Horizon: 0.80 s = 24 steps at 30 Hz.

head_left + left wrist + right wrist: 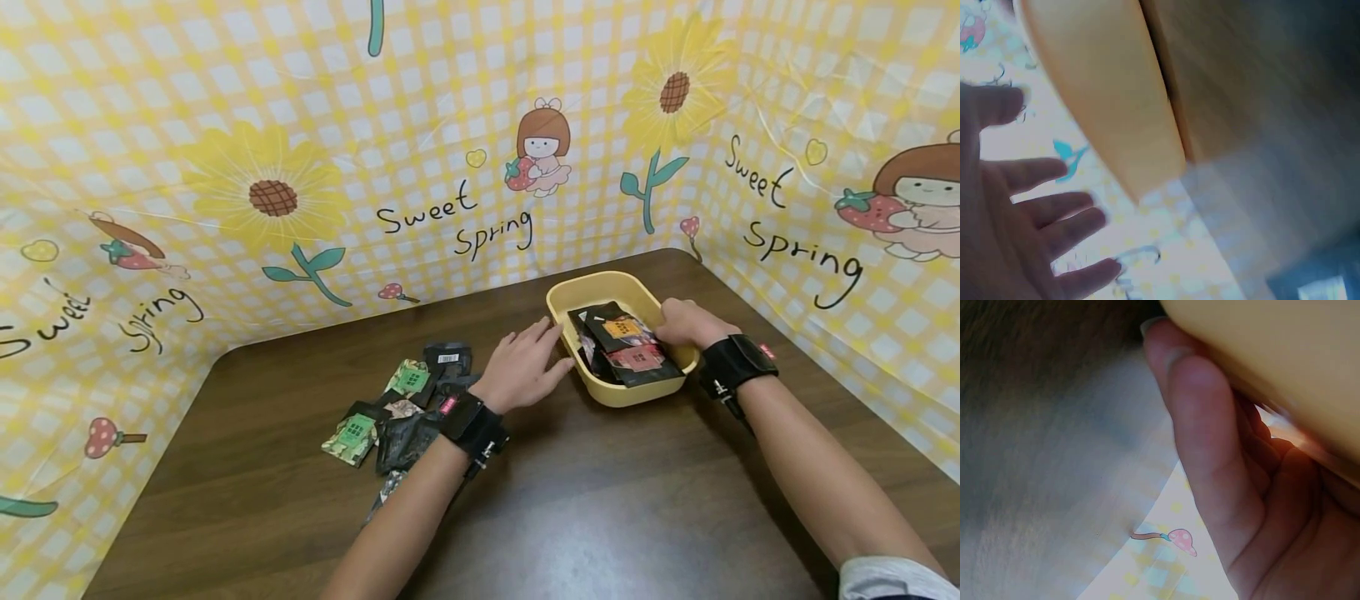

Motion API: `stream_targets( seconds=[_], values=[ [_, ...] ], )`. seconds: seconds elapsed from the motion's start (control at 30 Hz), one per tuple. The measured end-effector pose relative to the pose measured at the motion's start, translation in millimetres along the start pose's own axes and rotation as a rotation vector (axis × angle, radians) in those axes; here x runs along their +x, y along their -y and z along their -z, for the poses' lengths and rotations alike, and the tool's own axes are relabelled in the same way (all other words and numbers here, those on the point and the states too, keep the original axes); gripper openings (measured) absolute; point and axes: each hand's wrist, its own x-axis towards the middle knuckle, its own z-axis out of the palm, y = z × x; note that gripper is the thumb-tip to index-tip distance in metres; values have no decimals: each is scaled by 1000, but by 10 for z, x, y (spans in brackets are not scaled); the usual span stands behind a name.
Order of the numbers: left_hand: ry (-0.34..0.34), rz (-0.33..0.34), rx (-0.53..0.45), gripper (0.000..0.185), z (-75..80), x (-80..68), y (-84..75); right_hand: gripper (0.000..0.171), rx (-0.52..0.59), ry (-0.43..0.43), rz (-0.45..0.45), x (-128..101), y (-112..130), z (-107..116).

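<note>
A yellow tray (632, 392) sits on the dark wooden table (600, 508), right of centre. Several dark snack packets (626, 346) lie inside it. My right hand (678, 325) grips the tray's right rim, and the right wrist view shows its fingers (1210, 444) curled against the yellow tray (1285, 356). Flat and with fingers spread, my left hand (536, 354) hovers just beside the tray's left wall. In the left wrist view the left hand (1035, 206) is a little apart from the tray (1104, 106). A loose pile of packets (405, 400) lies left of that hand.
A yellow checked backdrop (300, 167) with sunflowers and "Sweet Spring" lettering walls in the table at the back and on both sides. Bare wood (637, 517) stretches from the tray to the near edge. Each wrist wears a black camera strap.
</note>
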Motion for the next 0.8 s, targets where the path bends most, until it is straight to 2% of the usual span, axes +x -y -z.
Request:
stream_targets(
  seconds=[0.3,0.47,0.57,0.67,0.8],
  values=[
    [190,70,45,56,130,-343,408,13,13,7,-1,-11,9,8],
    [290,135,47,57,178,-485,549,12,33,18,-5,-18,18,18],
    [325,190,20,57,204,-536,601,12,33,14,-1,-23,17,25],
    [331,234,6,52,213,-567,640,12,33,10,1,-21,12,25],
    [337,248,18,41,202,-590,668,13,32,19,-4,-17,17,17]
  ],
)
